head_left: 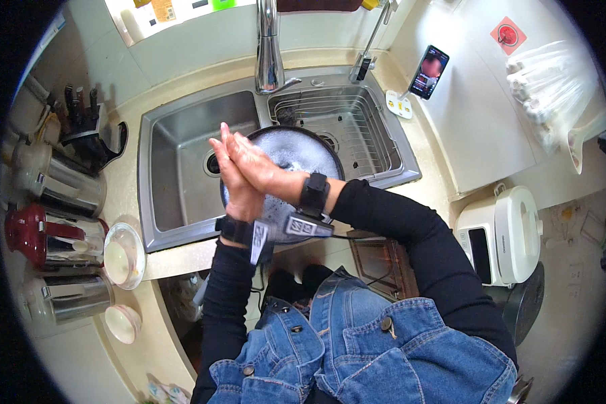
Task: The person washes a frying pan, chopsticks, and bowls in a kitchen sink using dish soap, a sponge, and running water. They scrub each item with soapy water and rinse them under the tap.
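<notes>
My left hand (239, 187) and my right hand (257, 161) lie palm against palm, fingers stretched out and wet-looking. No object shows between them, though the palms hide each other. Below them is a round dark-rimmed pan (320, 155) with foamy water inside, straddling the divider of a steel double sink (172, 161). A dark scrubber (286, 116) sits just past the pan's far rim. Each wrist wears a black strap with a white patterned tag.
The tall faucet (269, 60) rises behind the sink, with a thinner tap (365, 60) to its right. A wire rack (370, 128) lines the right basin. On the left stand a knife block (91, 135), metal canisters and bowls (122, 324). A phone (429, 73) and a white cooker (498, 236) are at right.
</notes>
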